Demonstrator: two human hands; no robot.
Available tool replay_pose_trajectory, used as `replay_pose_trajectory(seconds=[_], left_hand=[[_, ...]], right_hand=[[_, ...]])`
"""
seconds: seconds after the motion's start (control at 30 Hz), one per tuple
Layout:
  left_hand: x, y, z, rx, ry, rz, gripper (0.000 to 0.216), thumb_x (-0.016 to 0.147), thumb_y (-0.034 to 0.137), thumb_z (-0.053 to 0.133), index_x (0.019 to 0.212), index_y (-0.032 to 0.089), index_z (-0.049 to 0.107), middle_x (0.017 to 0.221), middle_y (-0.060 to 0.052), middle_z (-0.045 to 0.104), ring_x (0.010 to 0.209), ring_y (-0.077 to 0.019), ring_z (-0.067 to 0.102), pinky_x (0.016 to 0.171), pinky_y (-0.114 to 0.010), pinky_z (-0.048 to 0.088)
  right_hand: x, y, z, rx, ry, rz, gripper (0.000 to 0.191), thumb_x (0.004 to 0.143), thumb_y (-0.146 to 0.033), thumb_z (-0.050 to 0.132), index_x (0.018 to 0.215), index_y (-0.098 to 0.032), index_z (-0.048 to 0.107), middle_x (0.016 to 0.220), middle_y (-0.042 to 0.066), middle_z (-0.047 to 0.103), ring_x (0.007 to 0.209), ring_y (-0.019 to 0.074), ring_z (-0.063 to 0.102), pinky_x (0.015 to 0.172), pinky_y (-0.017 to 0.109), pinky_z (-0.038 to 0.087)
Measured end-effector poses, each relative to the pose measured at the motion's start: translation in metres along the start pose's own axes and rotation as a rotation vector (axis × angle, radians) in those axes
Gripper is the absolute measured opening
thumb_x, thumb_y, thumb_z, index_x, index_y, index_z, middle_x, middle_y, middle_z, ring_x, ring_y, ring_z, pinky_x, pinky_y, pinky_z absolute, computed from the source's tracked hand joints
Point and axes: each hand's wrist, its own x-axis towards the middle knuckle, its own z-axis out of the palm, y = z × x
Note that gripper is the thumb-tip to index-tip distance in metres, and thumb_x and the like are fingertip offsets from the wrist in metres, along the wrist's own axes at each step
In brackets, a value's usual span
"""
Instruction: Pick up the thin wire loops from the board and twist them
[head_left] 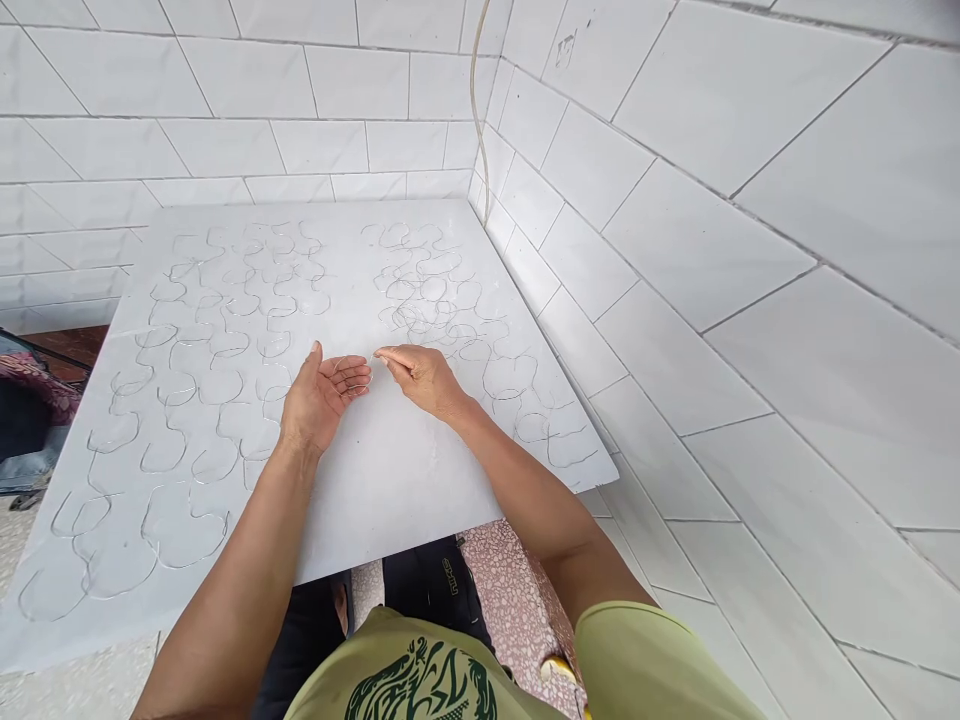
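Observation:
Between finger and thumb, my right hand [421, 378] pinches the end of a thin curved metal wire [373, 368] above the middle of the white board. The wire bends toward my left hand [321, 398], whose fingers are stretched out with the thumb raised and the palm facing right. Its curve passes in front of the left fingertips; whether it touches them I cannot tell. Many bent S-shaped wires [225, 390] lie in rows on the board's left side. A tangled group of similar wires [435, 300] lies beyond my right hand, spreading down the right side.
The white board [390, 480] reaches back to the tiled walls [322, 85], close beside the right one. A thin pale cable [474, 95] hangs in the corner. Dark and patterned cloth items [34, 400] sit beyond the left edge. Below is speckled flooring [499, 590].

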Motion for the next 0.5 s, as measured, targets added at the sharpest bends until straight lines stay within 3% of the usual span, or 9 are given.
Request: replay_pose_trajectory(seconds=[0.13,0.3,0.5], left_hand=[[-0.001,-0.005,0.002,0.274,0.116,0.186,0.032,0.088,0.049,0.065,0.089,0.018,0.074,0.09,-0.008,0.07,0.085,-0.0183,0.065,0.084,-0.033,0.054],[-0.005,-0.012,0.008,0.653,0.211,0.311,0.03,0.095,0.043,0.055,0.095,0.022,0.077,0.071,-0.001,0.061,0.07,-0.0167,0.057,0.069,-0.029,0.046],[-0.007,-0.015,0.012,0.707,0.102,0.317,0.031,0.098,0.044,0.051,0.097,0.023,0.074,0.064,0.0,0.054,0.061,-0.0165,0.051,0.062,-0.028,0.042]], right_hand=[[-0.001,0.007,0.002,-0.13,-0.022,-0.054,0.037,0.106,-0.035,0.039,0.114,-0.025,0.074,0.078,0.003,0.063,0.074,0.0171,0.055,0.074,0.031,0.045],[-0.002,0.01,0.002,-0.16,-0.05,-0.126,0.037,0.106,-0.032,0.037,0.115,-0.025,0.072,0.081,0.003,0.064,0.077,0.0174,0.056,0.074,0.03,0.043],[-0.002,0.003,-0.004,-0.243,-0.132,-0.135,0.04,0.106,-0.028,0.032,0.1,-0.024,0.071,0.07,0.002,0.053,0.071,0.0171,0.049,0.067,0.03,0.037]])
